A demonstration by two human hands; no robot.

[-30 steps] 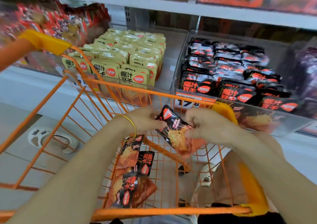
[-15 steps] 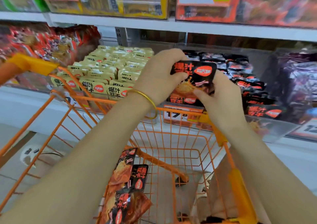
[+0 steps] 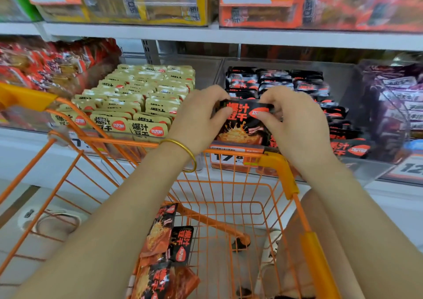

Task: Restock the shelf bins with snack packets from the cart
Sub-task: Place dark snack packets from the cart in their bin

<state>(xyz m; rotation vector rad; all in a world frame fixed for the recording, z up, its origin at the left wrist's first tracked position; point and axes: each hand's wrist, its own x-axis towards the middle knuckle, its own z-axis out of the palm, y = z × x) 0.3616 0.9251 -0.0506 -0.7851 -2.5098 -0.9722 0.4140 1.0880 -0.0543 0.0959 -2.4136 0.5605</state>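
Now you hold one black snack packet [image 3: 242,124] upright between both hands, at the front edge of the middle shelf [image 3: 297,38], just at the front of the clear bin [image 3: 343,76]. Whether its lower edge is already inside the bin cannot be told. The packet is glossy black, with large orange characters at the top, a red oval logo beside them, and a picture of orange, saucy food on the lower half. Your left hand [image 3: 196,120] pinches the upper left corner, thumb in front and fingers curled behind. Your right hand [image 3: 295,124] grips the upper right corner in the same way. A gold bangle [image 3: 183,148] sits on your left wrist.

The clear bin holds rows of the same black packets, standing on edge with the logos to the front. The neighbour bin [image 3: 206,69], just beside it on the left, is packed with rows of beige packets [image 3: 137,101] that carry the same characters. At the left end of the shelf red packets [image 3: 52,67] lie heaped, and at the right end there are purple packets [image 3: 393,106]. A price label [image 3: 229,157] hangs under the clear bin.

The orange wire cart [image 3: 280,170] stands against the shelf front, under your arms. In its bottom several loose packets [image 3: 169,243], black and orange, lie in a pile on your near side.
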